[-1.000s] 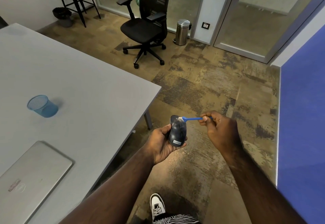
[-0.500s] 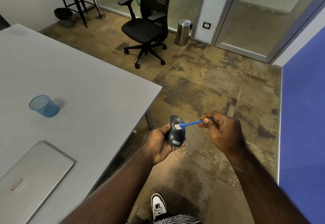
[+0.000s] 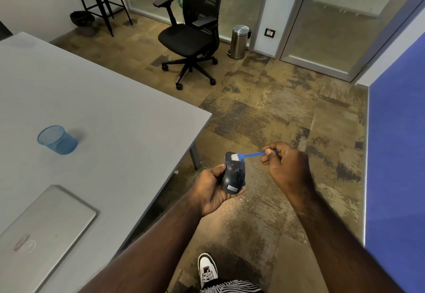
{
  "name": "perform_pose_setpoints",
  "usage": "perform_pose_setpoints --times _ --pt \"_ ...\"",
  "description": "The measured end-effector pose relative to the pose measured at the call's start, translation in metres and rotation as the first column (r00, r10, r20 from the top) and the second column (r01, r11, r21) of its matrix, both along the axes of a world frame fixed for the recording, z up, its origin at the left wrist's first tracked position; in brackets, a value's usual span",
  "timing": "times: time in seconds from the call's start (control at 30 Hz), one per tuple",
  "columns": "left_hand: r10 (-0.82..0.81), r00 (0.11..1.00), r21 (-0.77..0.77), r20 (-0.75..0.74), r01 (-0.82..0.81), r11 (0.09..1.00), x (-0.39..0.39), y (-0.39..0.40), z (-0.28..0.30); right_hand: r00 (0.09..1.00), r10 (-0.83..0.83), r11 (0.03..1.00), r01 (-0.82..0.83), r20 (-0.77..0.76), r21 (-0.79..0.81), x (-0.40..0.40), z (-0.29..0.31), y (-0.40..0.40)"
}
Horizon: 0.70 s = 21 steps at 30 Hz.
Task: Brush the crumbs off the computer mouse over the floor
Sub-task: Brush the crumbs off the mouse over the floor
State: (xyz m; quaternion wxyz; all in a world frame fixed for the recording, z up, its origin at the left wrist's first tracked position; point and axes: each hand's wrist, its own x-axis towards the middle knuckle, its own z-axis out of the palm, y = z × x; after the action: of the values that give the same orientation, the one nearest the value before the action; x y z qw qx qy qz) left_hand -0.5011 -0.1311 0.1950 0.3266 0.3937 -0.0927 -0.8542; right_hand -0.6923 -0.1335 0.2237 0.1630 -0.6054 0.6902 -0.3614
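Observation:
My left hand (image 3: 210,189) grips a dark computer mouse (image 3: 233,175) from the left side, holding it above the carpet just past the table corner. My right hand (image 3: 285,168) pinches the blue handle of a small brush (image 3: 253,154). Its white bristles rest on the far tip of the mouse. Pale crumbs (image 3: 232,207) are scattered on the carpet under the mouse.
A grey table (image 3: 115,108) lies to the left with a blue mesh cup (image 3: 57,139) and a shut silver laptop (image 3: 43,226). A black office chair (image 3: 190,32) and a steel bin (image 3: 239,42) stand farther off. A blue wall panel (image 3: 395,154) runs along the right. My shoe (image 3: 207,269) is below.
The brush head has moved from the middle of the mouse up to its far tip. My left hand still holds the mouse in about the same place.

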Motion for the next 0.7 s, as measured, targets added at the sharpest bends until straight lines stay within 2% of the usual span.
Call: perform_pose_setpoints --times 0.1,0.3,0.47,0.6,0.7 --pt "0.005 1.000 0.013 -0.010 -0.005 1.000 0.000 0.000 -0.002 0.999 -0.053 0.998 0.053 0.000 -0.023 -0.007 -0.001 -0.004" --pt "0.046 0.999 0.021 0.003 -0.046 0.999 0.002 -0.005 -0.008 0.966 0.258 0.963 -0.257 0.008 -0.078 -0.019 0.004 0.009" --pt "0.043 0.999 0.019 -0.014 -0.042 0.999 0.002 -0.006 -0.009 0.981 0.192 0.973 -0.191 -0.007 -0.132 -0.024 0.006 0.012" --pt "0.035 0.999 -0.001 0.010 -0.035 0.999 0.000 -0.008 -0.007 0.953 0.302 0.947 -0.299 0.005 -0.120 -0.019 0.008 0.016" --pt "0.026 1.000 0.004 -0.008 -0.026 1.000 -0.001 -0.008 -0.005 0.987 0.161 0.978 -0.162 -0.016 -0.129 -0.019 0.007 0.015"
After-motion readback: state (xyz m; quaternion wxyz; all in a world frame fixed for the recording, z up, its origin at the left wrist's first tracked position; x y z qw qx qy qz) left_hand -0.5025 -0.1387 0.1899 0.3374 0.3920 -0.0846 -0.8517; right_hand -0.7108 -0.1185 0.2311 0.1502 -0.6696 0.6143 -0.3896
